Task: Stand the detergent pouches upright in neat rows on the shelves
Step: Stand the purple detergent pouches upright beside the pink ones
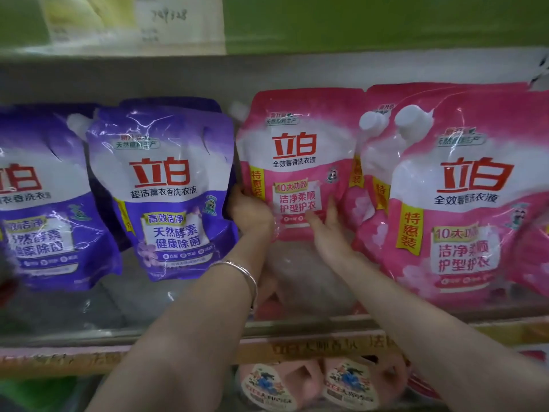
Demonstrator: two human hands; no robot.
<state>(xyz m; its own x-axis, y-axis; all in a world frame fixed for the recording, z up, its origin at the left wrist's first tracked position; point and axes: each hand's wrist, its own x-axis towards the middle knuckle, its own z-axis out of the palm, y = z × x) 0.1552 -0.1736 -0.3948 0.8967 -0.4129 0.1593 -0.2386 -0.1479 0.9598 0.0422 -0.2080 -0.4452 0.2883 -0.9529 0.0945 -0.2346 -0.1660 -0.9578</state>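
A pink detergent pouch (297, 156) stands upright at the middle of the shelf (184, 334). My left hand (249, 212) grips its lower left edge. My right hand (329, 230) lies flat with fingers apart against its lower front. To its right stand more pink pouches, the nearest (463, 197) leaning forward at the shelf front. To its left stand two purple pouches, one beside my left hand (166, 188) and one at the far left (35, 203). A silver bracelet circles my left wrist.
A clear lip and a price strip (312, 349) run along the shelf front. Pink bottles with round labels (350, 385) sit on the shelf below. A green wall and a paper notice (166, 22) are above the shelf.
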